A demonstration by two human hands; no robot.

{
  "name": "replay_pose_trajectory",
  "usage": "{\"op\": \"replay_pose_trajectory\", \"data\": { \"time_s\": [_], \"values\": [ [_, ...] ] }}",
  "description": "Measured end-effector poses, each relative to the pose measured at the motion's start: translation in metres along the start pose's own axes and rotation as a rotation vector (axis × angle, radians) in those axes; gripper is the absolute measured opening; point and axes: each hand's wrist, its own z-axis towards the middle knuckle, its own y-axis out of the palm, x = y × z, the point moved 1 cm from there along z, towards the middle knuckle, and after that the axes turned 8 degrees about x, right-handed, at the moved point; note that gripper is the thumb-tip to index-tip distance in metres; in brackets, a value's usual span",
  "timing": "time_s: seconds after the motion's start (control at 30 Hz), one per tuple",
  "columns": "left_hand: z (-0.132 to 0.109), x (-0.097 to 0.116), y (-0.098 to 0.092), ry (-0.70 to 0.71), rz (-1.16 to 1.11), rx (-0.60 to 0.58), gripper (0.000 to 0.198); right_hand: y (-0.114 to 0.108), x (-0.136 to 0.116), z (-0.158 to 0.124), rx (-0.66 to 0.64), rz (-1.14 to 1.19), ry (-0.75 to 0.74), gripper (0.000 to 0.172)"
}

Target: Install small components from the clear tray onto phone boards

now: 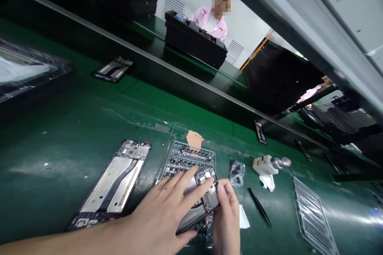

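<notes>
Both hands are on an opened phone (213,197) with its circuit board and inner parts exposed, tilted above a clear plastic tray. My left hand (170,203) reaches across its back, fingers stretched over the board end and thumb by the near edge. Closed round the right end is my right hand (226,211), its thumb and fingertips at the rim. Beneath them, the clear tray (170,149) holds many small dark parts in rows. A second opened phone (112,183), board and flex cable showing, lies on the green bench left of the tray.
Black tweezers (259,207), a white dispenser bottle (265,165), a small plastic bag (237,172) and another clear tray (314,215) lie to the right. More opened phones (113,68) rest near the raised rail. A person in pink (211,22) is behind a black bin (194,42).
</notes>
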Motion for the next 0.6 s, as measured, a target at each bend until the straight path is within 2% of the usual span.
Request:
{"op": "replay_pose_trajectory", "data": {
  "time_s": [0.07,0.13,0.17,0.23,0.3,0.37,0.5,0.6],
  "values": [
    [0.003,-0.004,-0.002,0.032,-0.118,0.021,0.08,-0.001,-0.002,-0.002,0.013,0.024,-0.04,0.027],
    [0.012,-0.012,-0.002,0.05,-0.462,-0.068,0.077,-0.003,-0.004,-0.003,0.064,0.022,-0.13,0.032],
    [0.018,-0.016,-0.001,0.053,-0.724,-0.189,0.073,-0.004,-0.005,-0.003,0.092,0.002,-0.181,0.031],
    [0.028,-0.022,0.002,0.014,-1.248,-0.539,0.07,-0.006,-0.005,-0.004,0.134,-0.059,-0.263,0.028],
    [0.033,-0.025,0.006,-0.036,-1.532,-0.794,0.08,-0.007,-0.004,-0.006,0.135,-0.102,-0.293,0.025],
    [0.034,-0.027,0.008,-0.067,-1.606,-0.902,0.086,-0.007,-0.003,-0.008,0.132,-0.105,-0.298,0.025],
    [0.029,-0.03,0.007,-0.143,-1.549,-0.96,0.088,-0.006,-0.002,-0.012,0.152,-0.091,-0.319,0.024],
    [0.027,-0.034,0.006,-0.175,-1.521,-0.952,0.088,-0.006,-0.002,-0.014,0.16,-0.107,-0.31,0.024]
  ]
}}
